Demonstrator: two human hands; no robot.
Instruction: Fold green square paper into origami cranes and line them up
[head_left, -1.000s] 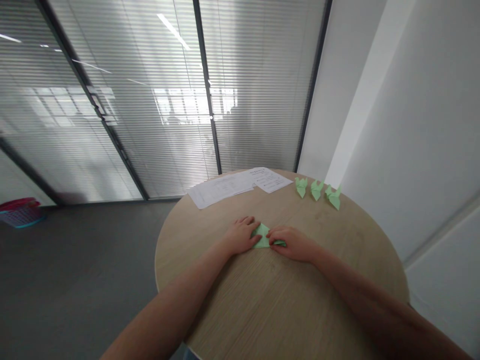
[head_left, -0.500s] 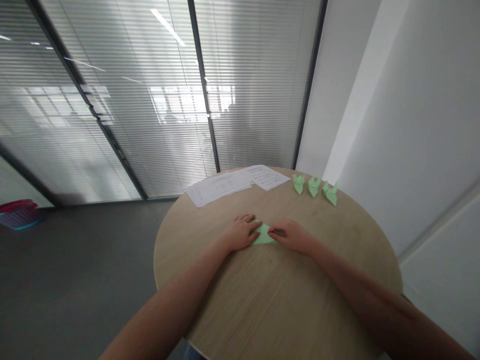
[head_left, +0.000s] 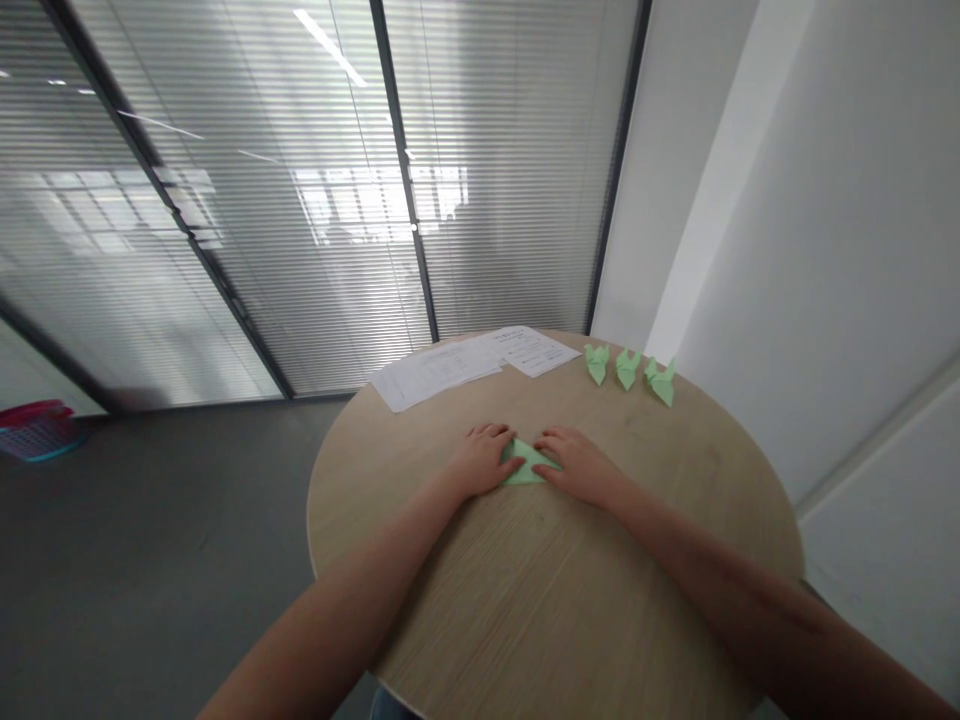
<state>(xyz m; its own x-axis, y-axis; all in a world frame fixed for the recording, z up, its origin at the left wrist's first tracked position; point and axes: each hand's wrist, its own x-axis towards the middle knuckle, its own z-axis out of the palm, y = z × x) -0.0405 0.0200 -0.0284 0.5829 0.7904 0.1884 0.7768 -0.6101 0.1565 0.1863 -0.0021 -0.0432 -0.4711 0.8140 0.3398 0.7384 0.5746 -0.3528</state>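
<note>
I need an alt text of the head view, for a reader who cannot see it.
A person's left hand and right hand touch a piece of green paper on a round wooden table. Farther back lie white printed sheets, with three small folded green paper figures to their right.

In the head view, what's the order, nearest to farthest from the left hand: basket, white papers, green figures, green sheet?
1. Green sheet: touching the left hand.
2. White papers: straight ahead.
3. Green figures: ahead and to the right.
4. Basket: far left, on the floor.
</note>
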